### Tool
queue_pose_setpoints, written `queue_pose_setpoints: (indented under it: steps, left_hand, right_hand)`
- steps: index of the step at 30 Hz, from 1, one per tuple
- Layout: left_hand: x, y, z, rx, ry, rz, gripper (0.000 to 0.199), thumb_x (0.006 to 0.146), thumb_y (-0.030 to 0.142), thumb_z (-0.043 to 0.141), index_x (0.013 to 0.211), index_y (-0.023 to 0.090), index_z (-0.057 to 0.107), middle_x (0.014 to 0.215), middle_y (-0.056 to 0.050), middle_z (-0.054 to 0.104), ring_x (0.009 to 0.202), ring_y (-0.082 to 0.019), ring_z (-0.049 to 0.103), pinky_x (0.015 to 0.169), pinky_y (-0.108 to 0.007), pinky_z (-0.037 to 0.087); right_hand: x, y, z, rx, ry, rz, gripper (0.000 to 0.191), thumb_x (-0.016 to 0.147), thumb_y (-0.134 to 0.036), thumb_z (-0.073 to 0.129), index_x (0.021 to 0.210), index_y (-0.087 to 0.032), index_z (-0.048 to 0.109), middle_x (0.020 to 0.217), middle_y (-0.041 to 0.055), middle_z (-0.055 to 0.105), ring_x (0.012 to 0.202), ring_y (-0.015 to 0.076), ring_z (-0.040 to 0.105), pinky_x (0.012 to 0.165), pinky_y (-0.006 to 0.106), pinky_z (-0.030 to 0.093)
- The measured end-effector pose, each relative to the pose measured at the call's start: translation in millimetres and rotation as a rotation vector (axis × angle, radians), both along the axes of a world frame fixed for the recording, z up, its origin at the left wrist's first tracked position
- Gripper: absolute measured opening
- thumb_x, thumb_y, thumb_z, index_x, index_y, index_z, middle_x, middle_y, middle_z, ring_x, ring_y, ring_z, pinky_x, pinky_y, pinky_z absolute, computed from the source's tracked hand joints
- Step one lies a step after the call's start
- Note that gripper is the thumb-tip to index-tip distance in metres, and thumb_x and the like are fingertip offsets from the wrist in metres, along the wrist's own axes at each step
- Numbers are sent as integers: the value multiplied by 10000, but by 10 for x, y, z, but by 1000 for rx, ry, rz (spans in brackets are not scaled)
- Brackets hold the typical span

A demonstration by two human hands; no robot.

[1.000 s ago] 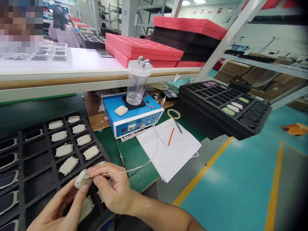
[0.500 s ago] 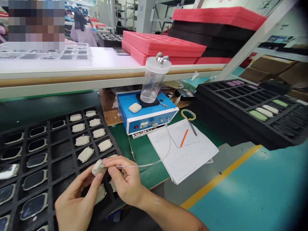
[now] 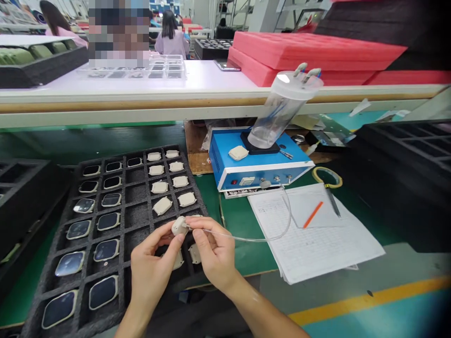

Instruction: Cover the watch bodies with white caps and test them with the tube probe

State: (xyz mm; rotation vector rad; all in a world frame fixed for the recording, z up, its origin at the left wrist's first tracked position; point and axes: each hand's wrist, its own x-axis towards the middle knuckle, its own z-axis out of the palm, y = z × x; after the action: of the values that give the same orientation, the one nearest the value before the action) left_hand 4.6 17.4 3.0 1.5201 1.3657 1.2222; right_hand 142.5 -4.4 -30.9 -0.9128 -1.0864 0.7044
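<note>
A small beige watch case [image 3: 179, 226] is pinched between the thumb and fingers of my left hand [image 3: 153, 265], over the black foam tray [image 3: 136, 217]. My right hand [image 3: 216, 258] is closed on the end of a thin clear tube [image 3: 243, 240], held against the case's side; the exact contact point is too small to make out. From there the tube loops to the front of a blue control box [image 3: 225, 173]. The tray holds dark-screened watch faces [image 3: 107, 249] on the left and beige cases [image 3: 162, 205] on the right. My hands partly cover the nearer cases.
A clear cylinder [image 3: 273, 117] leans on the blue box beside another beige case [image 3: 238, 153]. Right of it lie written papers [image 3: 317, 249], a pen [image 3: 333, 202], an orange strip [image 3: 313, 215] and a tape roll [image 3: 327, 171]. Red foam trays [image 3: 299, 51] sit on the shelf; people work behind.
The view has swung left, so everything sits farther right in the picture, and more trays show at the left. Both hands keep the same hold on the case and tube.
</note>
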Motion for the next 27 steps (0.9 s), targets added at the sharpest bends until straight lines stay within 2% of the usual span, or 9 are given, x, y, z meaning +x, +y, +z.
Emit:
queue_pose_setpoints:
  steps: [8,16,20,24,27]
  left_hand:
    - [-16,21,-27,-12,21,19,321,758,422,864,1010,224,858,909,-55,847,742,-219,802,735,-282,672]
    - [-67,18,-79,-37,22,22,382,765,465,868,1054,216,850,975,-70,849,798,-241,810,775,-322,680]
    - [-11,30,-83,-30,19,11,358,776,457,863,1047,223,846,974,-60,849,797,-237,804,775,-321,673]
    - [1,-10,46,1,113,11,308,846,418,793,1066,205,831,990,-63,842,793,-231,778,771,-332,647]
    - [-239,-56,237,128,356,14,335,973,371,635,1222,207,787,1117,-78,809,960,-247,737,913,-374,586]
  right_hand:
    - [-6,39,-14,18,7,-3,194,1014,-183,614,1095,-269,768,1120,68,796,1083,214,763,979,385,625]
    - [-8,42,43,15,-2,-22,172,1014,-217,608,1062,-232,773,1087,91,806,1046,217,776,950,372,641]
    - [-1,55,45,13,-20,-33,167,1016,-237,608,1059,-237,769,1083,89,809,1047,218,779,940,372,649]
    - [30,-18,52,-9,-60,-56,173,1023,-265,597,1033,-235,768,1082,88,817,1040,221,784,931,376,652]
    - [44,-90,33,-24,-23,-91,160,1024,-270,609,1026,-236,765,1085,79,816,1049,218,782,920,374,656]
